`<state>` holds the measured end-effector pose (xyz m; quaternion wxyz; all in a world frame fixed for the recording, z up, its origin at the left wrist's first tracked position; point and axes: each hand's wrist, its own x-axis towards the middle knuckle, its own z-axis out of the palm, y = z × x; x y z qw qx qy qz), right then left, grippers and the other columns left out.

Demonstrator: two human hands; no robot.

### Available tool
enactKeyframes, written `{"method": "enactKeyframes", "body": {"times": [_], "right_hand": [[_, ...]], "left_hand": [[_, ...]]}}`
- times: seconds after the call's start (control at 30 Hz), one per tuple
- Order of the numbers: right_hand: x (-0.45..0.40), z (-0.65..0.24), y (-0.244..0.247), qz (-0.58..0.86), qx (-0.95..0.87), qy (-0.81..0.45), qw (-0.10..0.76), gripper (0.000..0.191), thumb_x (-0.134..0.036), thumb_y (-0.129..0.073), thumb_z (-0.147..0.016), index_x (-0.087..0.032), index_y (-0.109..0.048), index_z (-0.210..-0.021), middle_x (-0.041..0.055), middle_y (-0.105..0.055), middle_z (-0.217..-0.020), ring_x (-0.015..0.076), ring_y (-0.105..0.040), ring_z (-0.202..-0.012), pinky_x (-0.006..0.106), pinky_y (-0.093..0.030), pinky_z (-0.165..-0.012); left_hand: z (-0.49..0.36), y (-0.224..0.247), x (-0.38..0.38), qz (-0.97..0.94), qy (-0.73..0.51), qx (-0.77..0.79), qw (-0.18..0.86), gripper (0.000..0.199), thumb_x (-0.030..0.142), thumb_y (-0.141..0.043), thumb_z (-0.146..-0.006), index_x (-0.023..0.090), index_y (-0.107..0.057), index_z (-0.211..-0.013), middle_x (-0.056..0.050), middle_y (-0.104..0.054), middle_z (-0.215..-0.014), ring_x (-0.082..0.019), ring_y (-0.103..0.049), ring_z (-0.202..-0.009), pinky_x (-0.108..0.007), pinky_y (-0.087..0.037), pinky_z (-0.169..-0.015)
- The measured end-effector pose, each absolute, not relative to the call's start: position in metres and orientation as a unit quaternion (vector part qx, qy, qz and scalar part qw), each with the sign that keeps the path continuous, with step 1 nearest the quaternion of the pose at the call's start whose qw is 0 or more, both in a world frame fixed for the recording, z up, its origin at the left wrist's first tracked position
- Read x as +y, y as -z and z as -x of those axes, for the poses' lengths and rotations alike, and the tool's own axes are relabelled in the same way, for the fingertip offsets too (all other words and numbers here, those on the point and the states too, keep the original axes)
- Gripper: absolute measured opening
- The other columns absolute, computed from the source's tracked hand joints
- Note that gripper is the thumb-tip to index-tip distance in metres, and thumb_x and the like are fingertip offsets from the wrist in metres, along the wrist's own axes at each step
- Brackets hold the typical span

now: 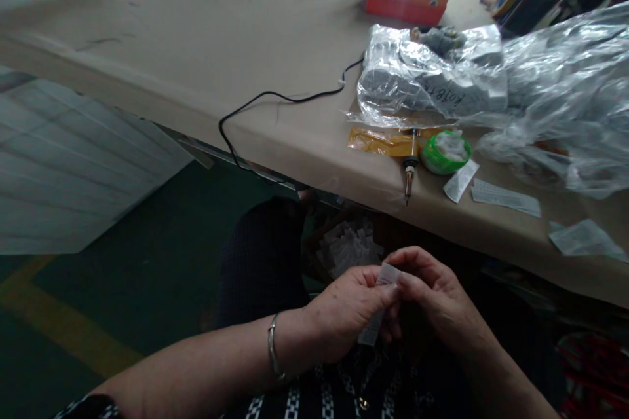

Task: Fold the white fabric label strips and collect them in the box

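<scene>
White, thin and printed: a narrow flat strip point(388, 273), held low in front of the body, below the near edge of a long beige-covered table point(171, 46). Pinched across the middle under the thumb of the left hand point(344, 308); pinched too at the upper end, between thumb and forefinger of the right hand point(442, 288). Cannot tell whether paper or cloth. Could crease or tear if tugged unevenly from both sides, or, if loosened, drop toward the loose heap of pale flat strips point(351, 249) just beyond and get lost among them. Farther out, likely to catch a sleeve or scorch if hot: a slim pen-shaped tool with a bare metal tip point(409, 177), pointing toward the edge, close beside a round green tub point(435, 165) with whitish contents. Tighter on the right, with flat printed slips point(506, 198) and shiny crumpled clear plastic bags point(565, 98). Most open on the left, beyond a thin black cord point(280, 97) trailing to the edge.
</scene>
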<state>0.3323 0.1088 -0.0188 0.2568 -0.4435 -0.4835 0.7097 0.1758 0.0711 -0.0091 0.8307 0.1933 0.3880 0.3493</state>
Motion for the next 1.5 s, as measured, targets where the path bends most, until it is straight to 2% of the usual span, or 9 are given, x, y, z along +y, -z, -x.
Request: {"method": "enactKeyframes", "body": {"times": [0.1,0.2,0.3,0.4,0.53,0.67,0.9,1.2,1.5], "right_hand": [[0.107,-0.328,0.020,0.450,-0.440,-0.735,0.252,0.017,-0.034,-0.065,-0.082,-0.019,-0.058,-0.086,-0.0021,-0.060,-0.065,0.0103,-0.058,-0.048,0.023,-0.050,-0.049],[0.107,-0.323,0.019,0.454,-0.431,-0.731,0.271,0.020,-0.035,-0.067,-0.079,-0.017,-0.058,-0.077,-0.0010,-0.060,-0.069,0.0100,-0.057,-0.045,0.024,-0.049,-0.045],[0.111,-0.319,0.015,0.458,-0.444,-0.714,0.289,0.022,-0.035,-0.068,-0.077,-0.017,-0.057,-0.071,0.0000,-0.060,-0.075,0.0084,-0.054,-0.045,0.023,-0.046,-0.043],[0.119,-0.318,0.012,0.455,-0.490,-0.670,0.323,0.021,-0.033,-0.067,-0.077,-0.017,-0.058,-0.067,0.0010,-0.059,-0.080,0.0097,-0.055,-0.058,0.021,-0.047,-0.052],[0.136,-0.319,0.011,0.459,-0.559,-0.594,0.353,0.019,-0.030,-0.066,-0.076,-0.017,-0.058,-0.065,0.0015,-0.060,-0.080,0.0129,-0.055,-0.075,0.022,-0.046,-0.069],[0.152,-0.319,0.011,0.491,-0.577,-0.562,0.332,0.019,-0.035,-0.063,-0.077,-0.017,-0.059,-0.072,-0.0008,-0.056,-0.072,0.0109,-0.048,-0.064,0.022,-0.040,-0.059],[0.168,-0.318,0.009,0.515,-0.613,-0.500,0.330,0.020,-0.036,-0.060,-0.078,-0.017,-0.058,-0.073,-0.0038,-0.050,-0.061,0.0090,-0.042,-0.055,0.020,-0.035,-0.051],[0.173,-0.315,0.004,0.498,-0.695,-0.359,0.374,0.011,-0.026,-0.058,-0.079,-0.018,-0.058,-0.071,-0.0045,-0.053,-0.060,0.0086,-0.047,-0.055,0.019,-0.038,-0.055],[0.175,-0.315,0.006,0.490,-0.713,-0.323,0.384,0.009,-0.024,-0.056,-0.081,-0.019,-0.059,-0.074,-0.0032,-0.055,-0.063,0.0102,-0.050,-0.058,0.021,-0.042,-0.057]], "left_hand": [[-0.176,0.009,0.073,-0.210,-0.355,0.406,0.815,0.033,0.046,-0.063,-0.074,0.015,-0.054,-0.070,0.003,-0.051,-0.056,-0.008,-0.048,-0.048,-0.020,-0.037,-0.048],[-0.177,0.009,0.075,-0.235,-0.362,0.418,0.799,0.031,0.043,-0.060,-0.077,0.015,-0.053,-0.067,0.002,-0.051,-0.056,-0.008,-0.047,-0.048,-0.020,-0.036,-0.048],[-0.178,0.011,0.077,-0.266,-0.364,0.423,0.786,0.027,0.038,-0.056,-0.082,0.014,-0.054,-0.070,0.001,-0.052,-0.057,-0.008,-0.047,-0.050,-0.020,-0.037,-0.051],[-0.175,0.012,0.084,-0.314,-0.374,0.437,0.756,0.020,0.031,-0.055,-0.084,0.014,-0.059,-0.075,0.001,-0.054,-0.062,-0.008,-0.047,-0.055,-0.020,-0.038,-0.055],[-0.168,0.013,0.098,-0.436,-0.425,0.479,0.632,0.013,0.023,-0.056,-0.084,0.015,-0.067,-0.086,0.000,-0.061,-0.077,-0.010,-0.053,-0.070,-0.020,-0.042,-0.066],[-0.163,0.011,0.115,-0.529,-0.441,0.520,0.506,0.014,0.023,-0.055,-0.085,0.016,-0.067,-0.088,-0.001,-0.066,-0.083,-0.012,-0.058,-0.078,-0.022,-0.044,-0.072],[-0.161,0.006,0.140,-0.611,-0.428,0.541,0.389,0.017,0.025,-0.052,-0.088,0.016,-0.065,-0.082,-0.001,-0.065,-0.073,-0.011,-0.057,-0.067,-0.021,-0.043,-0.064],[-0.162,0.005,0.149,-0.640,-0.444,0.535,0.326,0.018,0.023,-0.050,-0.089,0.016,-0.064,-0.079,-0.001,-0.065,-0.072,-0.011,-0.057,-0.066,-0.021,-0.043,-0.064],[-0.161,0.005,0.153,-0.648,-0.425,0.543,0.323,0.022,0.027,-0.047,-0.091,0.018,-0.064,-0.080,-0.002,-0.064,-0.074,-0.012,-0.056,-0.067,-0.022,-0.042,-0.066]]}}
